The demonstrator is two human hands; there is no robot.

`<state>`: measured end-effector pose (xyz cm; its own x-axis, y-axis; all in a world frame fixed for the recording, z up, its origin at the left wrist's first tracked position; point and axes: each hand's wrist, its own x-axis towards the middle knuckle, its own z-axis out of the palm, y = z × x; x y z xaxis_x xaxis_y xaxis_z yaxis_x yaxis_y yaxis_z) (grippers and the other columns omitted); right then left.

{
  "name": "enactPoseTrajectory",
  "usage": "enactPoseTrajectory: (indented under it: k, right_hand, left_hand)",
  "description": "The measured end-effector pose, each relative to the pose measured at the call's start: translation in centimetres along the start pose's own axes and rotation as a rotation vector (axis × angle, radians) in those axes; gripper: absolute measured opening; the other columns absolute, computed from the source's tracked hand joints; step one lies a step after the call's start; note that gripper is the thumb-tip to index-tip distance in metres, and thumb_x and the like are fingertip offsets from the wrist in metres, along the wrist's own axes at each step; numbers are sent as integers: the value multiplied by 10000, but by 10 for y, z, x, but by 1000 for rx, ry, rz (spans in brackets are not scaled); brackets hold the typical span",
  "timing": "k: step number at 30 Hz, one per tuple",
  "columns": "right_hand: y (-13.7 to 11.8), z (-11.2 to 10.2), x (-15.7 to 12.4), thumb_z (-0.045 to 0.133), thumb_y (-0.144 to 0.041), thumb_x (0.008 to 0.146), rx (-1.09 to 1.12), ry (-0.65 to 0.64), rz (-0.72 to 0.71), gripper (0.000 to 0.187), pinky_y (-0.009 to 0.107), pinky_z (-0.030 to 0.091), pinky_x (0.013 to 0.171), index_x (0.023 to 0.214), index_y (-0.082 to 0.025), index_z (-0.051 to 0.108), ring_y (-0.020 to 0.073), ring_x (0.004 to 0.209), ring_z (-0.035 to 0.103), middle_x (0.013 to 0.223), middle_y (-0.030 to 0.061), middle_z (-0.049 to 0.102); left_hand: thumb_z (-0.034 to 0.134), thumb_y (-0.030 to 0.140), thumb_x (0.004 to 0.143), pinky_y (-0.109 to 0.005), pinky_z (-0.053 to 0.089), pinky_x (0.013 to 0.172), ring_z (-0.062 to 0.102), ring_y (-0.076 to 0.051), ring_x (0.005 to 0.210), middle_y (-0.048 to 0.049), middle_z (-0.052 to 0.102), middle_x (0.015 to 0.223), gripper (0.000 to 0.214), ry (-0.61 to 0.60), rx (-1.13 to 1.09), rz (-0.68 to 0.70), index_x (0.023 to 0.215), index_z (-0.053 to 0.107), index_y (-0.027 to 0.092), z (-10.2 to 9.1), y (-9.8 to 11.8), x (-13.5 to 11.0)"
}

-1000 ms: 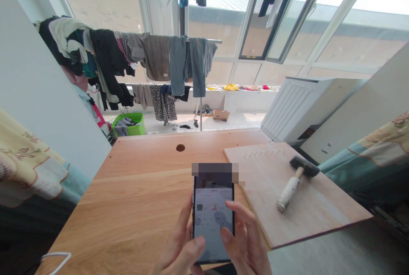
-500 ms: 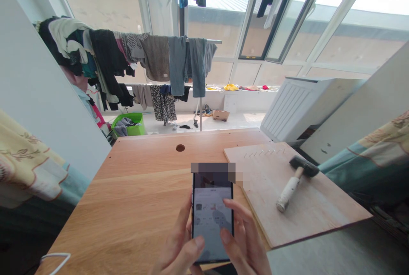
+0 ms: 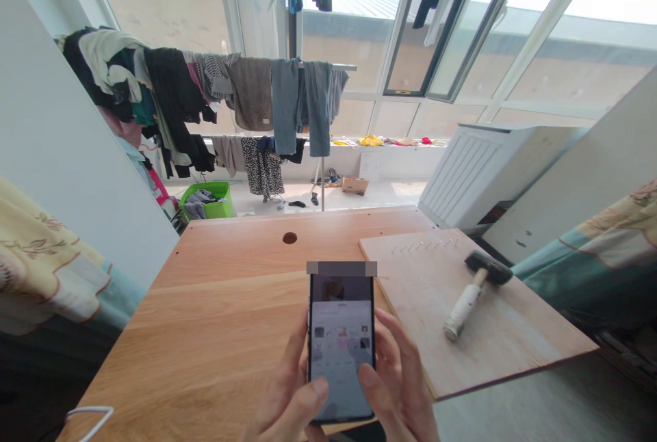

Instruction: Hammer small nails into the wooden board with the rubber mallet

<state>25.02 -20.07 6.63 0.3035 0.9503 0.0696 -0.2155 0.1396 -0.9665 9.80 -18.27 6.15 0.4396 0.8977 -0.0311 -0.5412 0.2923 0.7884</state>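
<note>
A black smartphone point(image 3: 341, 332) with a lit screen is held upright over the near edge of the wooden table point(image 3: 220, 305). My left hand point(image 3: 288, 397) wraps its left side, with the thumb resting on the lower screen. On the other side my right hand point(image 3: 403, 387) cups the phone, its thumb pressed on the lower right of the screen. To the right lies a plywood board point(image 3: 493, 332) with a row of small nails point(image 3: 423, 245) along its far edge. A hammer point(image 3: 475, 291) with a black head and pale handle lies on that board.
A round hole point(image 3: 289, 237) is cut in the table's far part. A white cable point(image 3: 87, 418) loops at the near left corner. Behind stand a laundry rack point(image 3: 215, 96) full of clothes, a green basket point(image 3: 208, 200) and a white slatted panel point(image 3: 472, 168). Patterned fabric hangs at both sides.
My right thumb has slid down from the middle of the screen to its lower right. The screen now shows a fuller grid of small pictures. The phone stays in place.
</note>
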Motion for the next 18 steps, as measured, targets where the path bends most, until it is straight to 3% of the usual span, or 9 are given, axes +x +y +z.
enactPoseTrajectory:
  k: [4,8,18]
  right_hand:
    - [-2,1,2,681,-555,948,57,-4,7,519,446,598,977,1417,-402,520,286,1126,742,1258,64,774]
    - [-2,-3,5,640,-564,965,7,-28,23,580,431,623,900,1481,-339,504,300,1043,767,1196,110,785]
    - [0,-7,8,642,-577,955,-32,-60,0,593,407,624,885,1489,-337,552,312,1044,773,1183,108,807]
  left_hand:
    - [675,366,988,-453,391,1220,463,-306,1489,-39,599,1537,663,42,-20,-37,1591,401,385,-2,-2,-3]
    - [695,379,972,-440,495,1137,488,-330,1467,-52,608,1526,702,84,-13,-91,1598,379,374,-3,-1,-5]
    - [665,381,995,-467,375,1223,494,-305,1467,-66,606,1528,734,35,-4,-70,1632,301,364,-5,0,-4]
